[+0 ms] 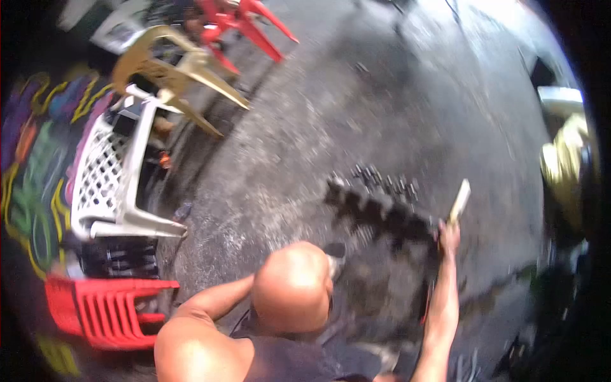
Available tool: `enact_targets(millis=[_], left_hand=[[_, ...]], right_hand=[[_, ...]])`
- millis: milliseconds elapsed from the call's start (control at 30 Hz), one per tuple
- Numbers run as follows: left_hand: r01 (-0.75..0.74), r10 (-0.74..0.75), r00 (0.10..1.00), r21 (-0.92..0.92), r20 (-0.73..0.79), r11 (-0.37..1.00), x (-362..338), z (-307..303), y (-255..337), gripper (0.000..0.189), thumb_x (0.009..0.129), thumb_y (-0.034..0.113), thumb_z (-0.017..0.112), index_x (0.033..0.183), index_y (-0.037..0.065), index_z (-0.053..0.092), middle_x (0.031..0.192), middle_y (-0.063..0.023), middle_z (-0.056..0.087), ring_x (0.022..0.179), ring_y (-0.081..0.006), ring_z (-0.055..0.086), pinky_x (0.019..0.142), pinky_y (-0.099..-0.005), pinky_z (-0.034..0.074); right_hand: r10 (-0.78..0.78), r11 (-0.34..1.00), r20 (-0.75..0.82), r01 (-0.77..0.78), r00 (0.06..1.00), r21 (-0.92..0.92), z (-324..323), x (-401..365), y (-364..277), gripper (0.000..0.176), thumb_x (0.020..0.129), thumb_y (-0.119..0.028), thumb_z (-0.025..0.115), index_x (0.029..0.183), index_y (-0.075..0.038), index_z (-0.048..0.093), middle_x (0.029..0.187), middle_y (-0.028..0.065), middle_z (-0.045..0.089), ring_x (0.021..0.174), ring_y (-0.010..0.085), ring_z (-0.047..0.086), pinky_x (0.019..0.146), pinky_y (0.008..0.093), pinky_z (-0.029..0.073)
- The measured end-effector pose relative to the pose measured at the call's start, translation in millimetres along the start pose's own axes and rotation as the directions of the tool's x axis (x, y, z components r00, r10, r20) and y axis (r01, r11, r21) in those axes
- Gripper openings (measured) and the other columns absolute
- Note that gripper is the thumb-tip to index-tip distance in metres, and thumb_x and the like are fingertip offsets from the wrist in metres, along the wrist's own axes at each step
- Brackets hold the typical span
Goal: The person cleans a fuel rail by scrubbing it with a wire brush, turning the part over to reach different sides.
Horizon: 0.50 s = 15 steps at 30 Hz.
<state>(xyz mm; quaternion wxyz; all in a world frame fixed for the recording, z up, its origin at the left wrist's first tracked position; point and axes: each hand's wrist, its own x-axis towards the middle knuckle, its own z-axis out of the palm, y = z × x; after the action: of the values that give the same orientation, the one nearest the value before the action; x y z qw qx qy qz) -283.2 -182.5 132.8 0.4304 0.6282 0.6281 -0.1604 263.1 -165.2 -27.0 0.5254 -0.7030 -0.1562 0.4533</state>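
My right hand is closed around a pale, narrow stick-like tool, which points up and away; blur hides its exact kind. Just left of that hand, a long dark metal part with a scalloped edge, like an engine part, lies on the floor. Along its far side is a row of several small shiny metal pieces. A bare rounded shape, apparently a knee, fills the lower middle. My left arm passes behind it, so my left hand is hidden.
At left stand a white plastic chair, a tan chair and stacked red chairs. Another red chair is at the top. Coloured hoses or ropes lie along the left edge. The concrete floor is stained dark.
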Motion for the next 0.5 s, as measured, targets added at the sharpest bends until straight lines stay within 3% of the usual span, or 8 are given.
enact_targets(millis=[67, 167, 200, 233, 333, 433, 500], left_hand=[[-0.039, 0.04, 0.998, 0.018, -0.055, 0.999, 28, -28, 14, 0.05, 0.084, 0.028, 0.07, 0.126, 0.005, 0.058, 0.117, -0.02, 0.066, 0.109, -0.0305, 0.065, 0.095, -0.044, 0.05], [-0.081, 0.08, 0.994, -0.008, -0.078, 0.997, 76, -43, 42, 0.05, 0.083, 0.027, 0.07, 0.126, 0.004, 0.058, 0.117, -0.0201, 0.066, 0.109, -0.0305, 0.065, 0.094, -0.044, 0.05], [-0.177, 0.212, 0.955, 0.175, -0.209, 0.969, 115, -53, 33, 0.058, 0.082, 0.026, 0.072, 0.132, 0.003, 0.053, 0.118, -0.022, 0.064, 0.113, -0.0344, 0.062, 0.098, -0.0437, 0.049], [-0.295, 0.316, 0.9, 0.114, -0.299, 0.949, 142, -64, 47, 0.064, 0.08, 0.027, 0.075, 0.134, 0.003, 0.051, 0.126, -0.023, 0.058, 0.121, -0.0373, 0.056, 0.101, -0.0437, 0.047], [-0.463, 0.589, 0.686, 0.368, -0.428, 0.806, 211, -80, 85, 0.075, 0.073, 0.028, 0.083, 0.136, 0.005, 0.05, 0.129, -0.0211, 0.054, 0.126, -0.0363, 0.05, 0.104, -0.0436, 0.045], [-0.349, 0.441, 0.89, 0.444, -0.119, 0.825, 234, -91, 128, 0.077, 0.071, 0.027, 0.086, 0.136, 0.006, 0.051, 0.129, -0.0192, 0.055, 0.123, -0.0371, 0.052, 0.104, -0.0438, 0.045], [-0.342, 0.484, 0.867, 0.567, -0.116, 0.749, 247, -89, 130, 0.069, 0.07, 0.023, 0.084, 0.131, 0.008, 0.056, 0.119, -0.0183, 0.057, 0.114, -0.0387, 0.056, 0.099, -0.0446, 0.048]], right_hand=[[-0.035, 0.99, -0.048, 0.028, 0.998, -0.136, -2, 8, 19, 0.022, 0.09, -0.009, 0.069, 0.105, -0.006, 0.053, 0.075, 0.0017, 0.054, 0.054, 0.0129, 0.054, 0.042, 0.0278, 0.044], [0.045, 0.999, -0.075, -0.043, 0.996, 0.027, 3, -2, 13, 0.028, 0.089, -0.005, 0.07, 0.107, -0.001, 0.049, 0.082, 0.0051, 0.06, 0.061, 0.0152, 0.063, 0.049, 0.0298, 0.054], [0.028, 0.999, -0.089, -0.03, 0.996, -0.019, 3, -4, 9, 0.028, 0.089, -0.006, 0.07, 0.107, -0.001, 0.049, 0.083, 0.0068, 0.062, 0.062, 0.015, 0.065, 0.051, 0.029, 0.055], [0.008, 0.998, -0.09, -0.013, 0.996, -0.062, 2, -6, 11, 0.029, 0.089, -0.006, 0.07, 0.108, 0.0, 0.049, 0.085, 0.0084, 0.065, 0.063, 0.0149, 0.066, 0.053, 0.0283, 0.057], [0.001, 1.0, -0.077, -0.001, 0.997, 0.003, 3, -8, 6, 0.027, 0.09, -0.005, 0.068, 0.106, 0.001, 0.047, 0.084, 0.0087, 0.065, 0.065, 0.0158, 0.068, 0.056, 0.0292, 0.059], [0.059, 0.99, -0.092, -0.047, 0.994, 0.134, 7, -8, 4, 0.026, 0.09, -0.002, 0.068, 0.104, 0.0, 0.047, 0.086, 0.0101, 0.063, 0.069, 0.0193, 0.068, 0.055, 0.0317, 0.06], [0.063, 0.997, -0.132, -0.056, 0.989, 0.055, 11, -3, 2, 0.023, 0.09, 0.002, 0.065, 0.102, 0.0, 0.046, 0.085, 0.0117, 0.062, 0.067, 0.0195, 0.068, 0.056, 0.0318, 0.061]])
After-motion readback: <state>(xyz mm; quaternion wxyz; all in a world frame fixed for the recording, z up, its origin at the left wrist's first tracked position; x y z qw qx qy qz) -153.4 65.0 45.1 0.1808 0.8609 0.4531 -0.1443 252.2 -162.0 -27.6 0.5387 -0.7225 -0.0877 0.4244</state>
